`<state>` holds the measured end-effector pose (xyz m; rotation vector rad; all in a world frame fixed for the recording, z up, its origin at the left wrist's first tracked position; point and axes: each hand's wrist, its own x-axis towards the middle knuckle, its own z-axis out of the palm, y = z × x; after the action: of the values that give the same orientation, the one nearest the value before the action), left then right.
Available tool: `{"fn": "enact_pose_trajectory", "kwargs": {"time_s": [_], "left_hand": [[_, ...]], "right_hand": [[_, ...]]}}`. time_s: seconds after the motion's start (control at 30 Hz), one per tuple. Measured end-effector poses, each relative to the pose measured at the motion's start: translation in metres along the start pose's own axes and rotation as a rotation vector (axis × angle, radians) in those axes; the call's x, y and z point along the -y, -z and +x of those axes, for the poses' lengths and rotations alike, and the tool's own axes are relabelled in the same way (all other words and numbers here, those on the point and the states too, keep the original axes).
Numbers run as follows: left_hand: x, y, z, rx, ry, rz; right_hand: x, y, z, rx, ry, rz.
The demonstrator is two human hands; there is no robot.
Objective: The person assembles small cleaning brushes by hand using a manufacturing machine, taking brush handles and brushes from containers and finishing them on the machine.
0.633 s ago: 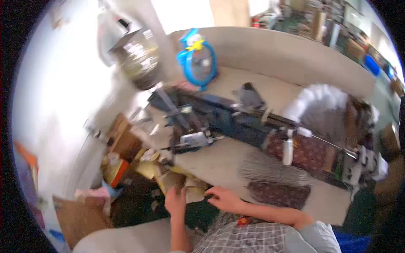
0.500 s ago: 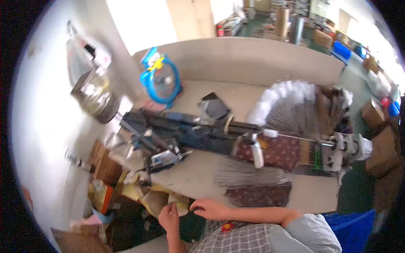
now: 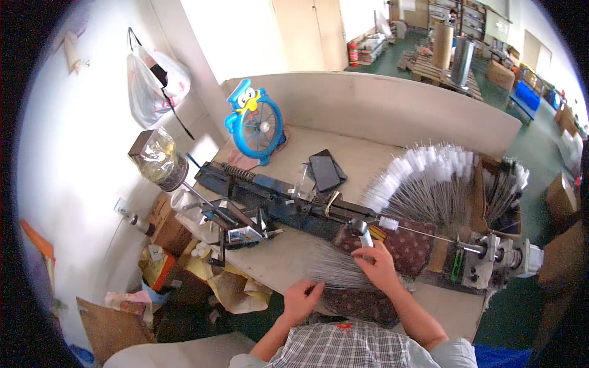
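Well, by the near edge of the bench point(image 3: 454, 310), the left grip point(image 3: 300, 302) is at bare, seemingly unworked wires point(image 3: 337, 267), the right grip point(image 3: 378, 267) by a white handle point(image 3: 366, 237); whether closed, I can't tell. One tufted brush point(image 3: 388, 223) sits mounted; finished-looking brushes point(image 3: 423, 190) fan toward the far right corner.

Bright; white glare upper left and right; partition point(image 3: 392, 110) bowed (fisheye bend); corners black, grainy

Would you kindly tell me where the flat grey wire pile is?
In the head view, the wire pile lies right of centre, just beyond the left hand and beside the right hand.
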<state>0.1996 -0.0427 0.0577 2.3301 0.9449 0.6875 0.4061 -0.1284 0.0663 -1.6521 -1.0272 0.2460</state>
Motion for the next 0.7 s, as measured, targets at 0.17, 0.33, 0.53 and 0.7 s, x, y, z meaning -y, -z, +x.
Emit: {"fn": "enact_pose_trajectory", "kwargs": {"time_s": [0.17,0.33,0.53,0.7], "left_hand": [[0.038,0.008,0.018,-0.349,0.737,-0.873],[0.100,0.060,0.030,-0.872,0.939,-1.060],[0.106,0.081,0.044,-1.010,0.781,-0.718],[0.082,0.042,0.038,-0.797,0.845,-0.897]], "right_hand": [[-0.033,-0.007,0.008,0.275,-0.073,0.159],[-0.033,-0.004,0.011,0.316,-0.055,0.182],[-0.026,-0.004,0.011,0.330,-0.058,0.162],[-0.025,0.000,0.007,0.304,-0.064,0.161]]}}
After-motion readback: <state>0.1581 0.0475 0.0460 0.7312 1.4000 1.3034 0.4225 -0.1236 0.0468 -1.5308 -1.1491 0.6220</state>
